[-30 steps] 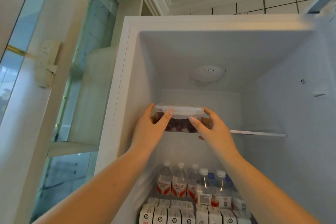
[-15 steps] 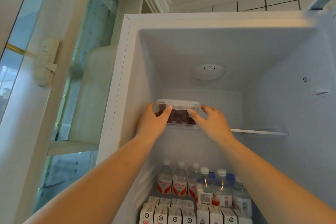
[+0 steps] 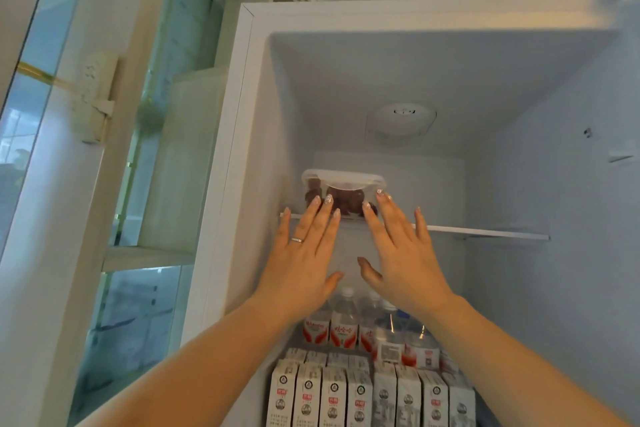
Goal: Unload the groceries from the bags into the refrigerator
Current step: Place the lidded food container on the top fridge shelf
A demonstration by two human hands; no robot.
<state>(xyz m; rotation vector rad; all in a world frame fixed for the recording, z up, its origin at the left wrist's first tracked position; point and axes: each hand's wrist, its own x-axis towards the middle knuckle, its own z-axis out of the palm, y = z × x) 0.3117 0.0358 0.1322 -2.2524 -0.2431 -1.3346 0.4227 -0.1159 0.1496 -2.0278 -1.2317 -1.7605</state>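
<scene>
A clear plastic box (image 3: pixel 343 192) with a white lid and dark red fruit inside sits at the left end of the top shelf (image 3: pixel 485 231) of the open white refrigerator (image 3: pixel 242 114). My left hand (image 3: pixel 304 253) and my right hand (image 3: pixel 401 253) are both raised in front of the box with fingers straight and spread. Their fingertips reach the box's front face; neither hand grips it.
Several water bottles (image 3: pixel 343 326) with red labels stand on the shelf below, with a row of white drink cartons (image 3: pixel 363 392) in front of them. A round light fitting (image 3: pixel 403 118) sits on the fridge ceiling. A glass-fronted cabinet (image 3: pixel 114 184) stands to the left.
The box went from held between my two hands to standing far back on the top shelf. Both hands let go, and their fingers straightened.
</scene>
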